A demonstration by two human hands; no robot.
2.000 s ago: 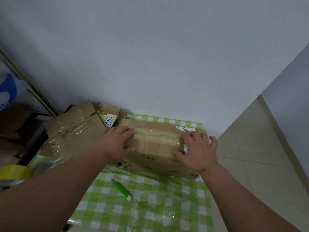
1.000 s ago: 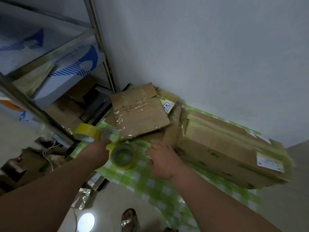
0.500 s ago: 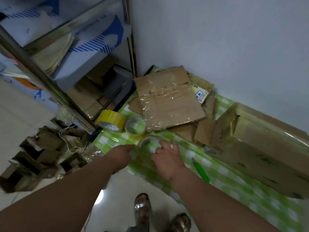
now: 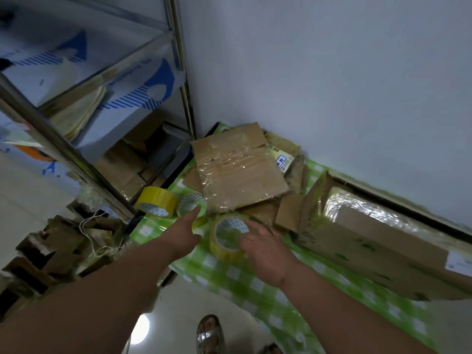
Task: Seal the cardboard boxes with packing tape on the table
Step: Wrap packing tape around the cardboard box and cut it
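Head view takes in three rolls of tape at the left end of the table [image 4: 229,284], which wears a green checked cloth. The nearest roll [image 4: 226,240], pale yellow with a white patterned core, stands tilted on its edge. Beyond it to the left sits a second roll [image 4: 190,204], and left of that, at the table's edge, a brighter yellow third roll [image 4: 157,203]. The right hand [image 4: 265,251] curls its fingers round the right rim of the nearest roll, gripping it. The left hand [image 4: 185,232] is stretched flat with fingers straight, its tip touching the second roll and holding nothing. One large cardboard box [image 4: 383,249], its top glossy with clear tape, lies well to the right of the nearest roll, against the wall. One heap of flattened cardboard sheets [image 4: 237,169] lies just behind the rolls. One metal shelf rack [image 4: 84,159] stands left of the table, with scraps on the floor beneath it.
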